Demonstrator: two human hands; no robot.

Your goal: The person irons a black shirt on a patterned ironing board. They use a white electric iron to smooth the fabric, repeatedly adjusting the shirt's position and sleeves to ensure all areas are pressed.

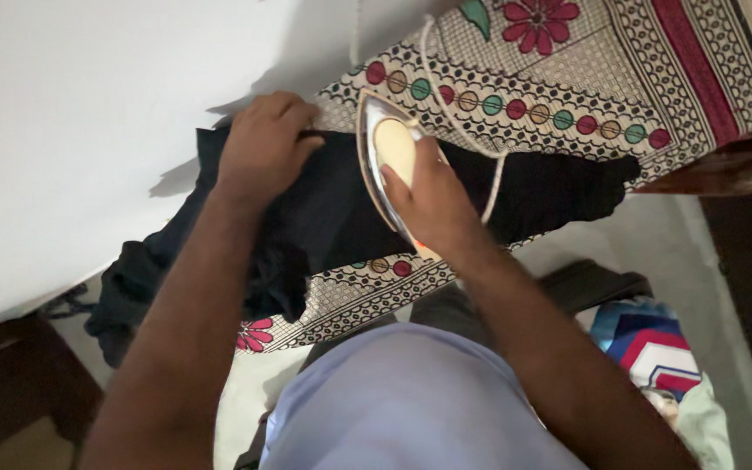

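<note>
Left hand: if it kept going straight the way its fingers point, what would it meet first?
Probably the iron: the left hand presses the black garment, fingers aimed at it.

- Garment, centre of frame: plain black, no pattern; a darker bundle of it hangs toward the lower left.
- Iron, upper centre: cream-yellow top, silvery metal rim, an orange spot at its lower end.
- Cord of the iron: off-white, looping across the upper centre.
- Patterned cloth, upper right: cream ground with fine black lattice, a row of red, teal and tan dots, red flowers with a teal leaf, and a maroon band near the right edge.
- Wall, upper left: plain white.
- Shirt, bottom centre: pale lavender-blue.
- Folded cloth, lower right: blue, red and white stripes.
</note>
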